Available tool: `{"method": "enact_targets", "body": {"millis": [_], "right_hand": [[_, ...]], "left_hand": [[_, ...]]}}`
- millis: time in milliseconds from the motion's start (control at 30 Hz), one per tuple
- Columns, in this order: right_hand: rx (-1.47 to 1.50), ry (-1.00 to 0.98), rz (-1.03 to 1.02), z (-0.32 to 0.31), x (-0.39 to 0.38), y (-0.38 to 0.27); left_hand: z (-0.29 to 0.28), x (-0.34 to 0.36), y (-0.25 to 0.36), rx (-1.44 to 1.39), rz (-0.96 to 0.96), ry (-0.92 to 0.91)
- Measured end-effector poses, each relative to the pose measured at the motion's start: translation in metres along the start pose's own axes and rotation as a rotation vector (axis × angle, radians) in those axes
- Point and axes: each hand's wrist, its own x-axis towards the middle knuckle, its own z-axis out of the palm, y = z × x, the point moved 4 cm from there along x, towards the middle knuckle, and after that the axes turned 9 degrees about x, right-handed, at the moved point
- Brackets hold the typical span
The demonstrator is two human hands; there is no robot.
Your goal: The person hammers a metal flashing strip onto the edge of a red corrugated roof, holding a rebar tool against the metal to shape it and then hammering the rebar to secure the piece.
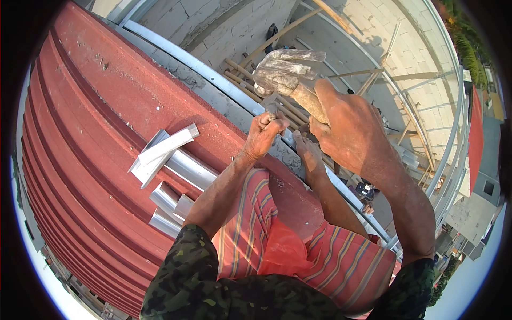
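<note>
My right hand (pixel 354 133) is wrapped round the wooden handle of a claw hammer (pixel 288 72). The hammer's worn, pale-crusted head is raised above and slightly right of my left hand (pixel 265 133). The left fingers are pinched together over a light metal beam (pixel 213 74) along the wall top. A small dark tip shows between them, but I cannot make out what it belongs to. My bare foot (pixel 305 146) rests by the beam, just right of the left hand. A red plastic bag (pixel 285 250) lies in my lap over striped cloth.
Red ribbed roofing (pixel 106 112) slopes down on the left, with cut silvery metal channels (pixel 189 168) lying on it. Right of the beam is a drop into a block-walled room (pixel 416 58) with wooden poles (pixel 288 34). Another person (pixel 365 190) is below.
</note>
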Motion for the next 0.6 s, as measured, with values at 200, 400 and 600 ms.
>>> {"method": "enact_targets", "body": {"millis": [200, 400, 600], "right_hand": [[0.107, 0.233, -0.043, -0.001, -0.017, -0.010], [0.204, 0.226, -0.028, -0.007, -0.026, -0.016], [0.046, 0.210, -0.042, 0.016, -0.053, 0.017]], "left_hand": [[-0.001, -0.006, 0.004, -0.033, 0.011, -0.084], [-0.001, -0.013, 0.006, 0.043, 0.024, -0.156], [0.025, -0.009, 0.017, 0.073, -0.113, -0.157]]}}
